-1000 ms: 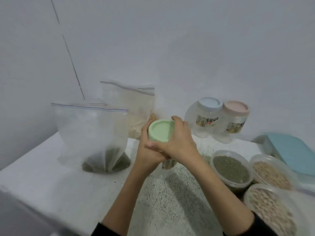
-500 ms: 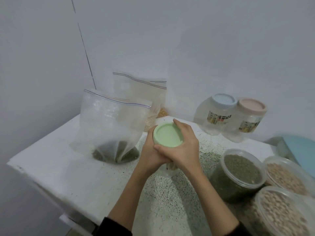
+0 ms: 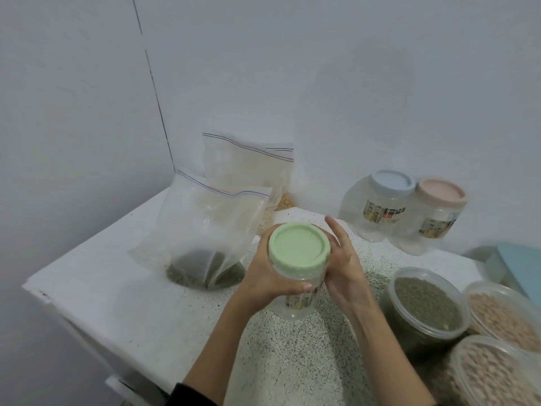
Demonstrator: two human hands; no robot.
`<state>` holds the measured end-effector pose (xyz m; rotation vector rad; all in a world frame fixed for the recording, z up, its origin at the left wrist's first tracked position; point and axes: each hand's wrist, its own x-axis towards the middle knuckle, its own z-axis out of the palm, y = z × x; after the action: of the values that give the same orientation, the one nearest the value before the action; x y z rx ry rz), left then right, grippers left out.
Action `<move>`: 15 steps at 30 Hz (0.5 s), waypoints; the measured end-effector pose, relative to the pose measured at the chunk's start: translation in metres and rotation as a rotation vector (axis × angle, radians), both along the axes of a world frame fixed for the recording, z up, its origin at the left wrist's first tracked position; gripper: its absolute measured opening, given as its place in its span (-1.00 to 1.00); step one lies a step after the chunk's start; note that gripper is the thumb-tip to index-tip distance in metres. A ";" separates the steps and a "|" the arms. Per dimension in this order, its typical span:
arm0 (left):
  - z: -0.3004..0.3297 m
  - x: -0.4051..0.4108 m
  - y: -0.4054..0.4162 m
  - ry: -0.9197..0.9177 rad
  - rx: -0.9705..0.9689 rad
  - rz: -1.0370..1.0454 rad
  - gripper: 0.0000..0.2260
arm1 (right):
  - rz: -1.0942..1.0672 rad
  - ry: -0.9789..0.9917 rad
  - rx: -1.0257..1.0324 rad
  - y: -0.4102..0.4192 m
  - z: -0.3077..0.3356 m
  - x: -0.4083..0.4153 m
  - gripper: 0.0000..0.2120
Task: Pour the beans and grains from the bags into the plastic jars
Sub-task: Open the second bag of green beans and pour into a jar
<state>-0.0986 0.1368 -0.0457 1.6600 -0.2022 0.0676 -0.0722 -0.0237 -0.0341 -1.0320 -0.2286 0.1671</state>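
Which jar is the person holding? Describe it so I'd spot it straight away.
Start at the white speckled counter in the corner. Near its middle, the left hand grips a clear plastic jar. Unlike the two capped jars by the wall, its lid is pale green, not blue or pink.

Both forearms reach forward from dark sleeves and meet at the middle of the view. The left hand [image 3: 263, 271] is curled round a held object, thumb wrapped across its near side. The right hand [image 3: 342, 268] lies flat against the opposite side, fingers straight and slightly spread, pointing away, wrist bent a little inward.
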 end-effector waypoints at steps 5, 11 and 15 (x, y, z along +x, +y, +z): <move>-0.002 0.004 0.008 0.021 -0.029 0.017 -0.02 | -0.038 -0.034 -0.129 0.008 0.009 0.002 -0.11; -0.005 0.005 0.009 0.025 -0.013 0.013 0.00 | 0.037 -0.084 -0.189 0.007 0.008 0.004 0.05; -0.003 0.007 0.010 0.024 0.006 -0.010 -0.01 | -0.010 -0.053 -0.173 0.005 0.007 0.005 -0.15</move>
<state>-0.0920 0.1464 -0.0487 1.6647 -0.1927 0.0392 -0.0671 -0.0183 -0.0275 -1.2100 -0.2599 0.1523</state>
